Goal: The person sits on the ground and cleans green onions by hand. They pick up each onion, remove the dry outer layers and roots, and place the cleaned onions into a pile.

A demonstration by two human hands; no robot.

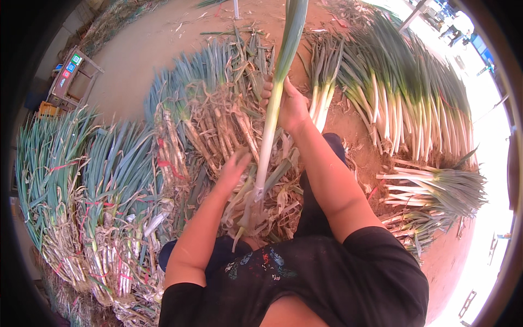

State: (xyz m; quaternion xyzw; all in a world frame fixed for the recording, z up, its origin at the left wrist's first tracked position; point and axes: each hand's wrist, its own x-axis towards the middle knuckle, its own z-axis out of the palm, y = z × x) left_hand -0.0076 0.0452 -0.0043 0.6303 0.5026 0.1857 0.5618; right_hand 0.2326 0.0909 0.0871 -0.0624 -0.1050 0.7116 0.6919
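Note:
A large green onion [269, 133] with a clean white shank stands nearly upright before me, its root end low and its green leaves reaching past the top edge. Around its shank, just below the leaves, my right hand [292, 102] is closed. My left hand [238, 163], blurred, is to the left of the shank and apart from it; its fingers look loosely bent, with nothing seen in them. Peeled outer leaves [282, 204] and dry husks lie heaped between my knees, and a strip of leaf hangs by the root end.
Unpeeled green onions with brown husks [220, 126] lie ahead to the left. Bundles tied with red strips [110, 204] fill the left side. Cleaned onions [404, 114] are lined up at the right, with a smaller pile [433, 188] nearer. A wooden stool-like frame [73, 81] stands far left.

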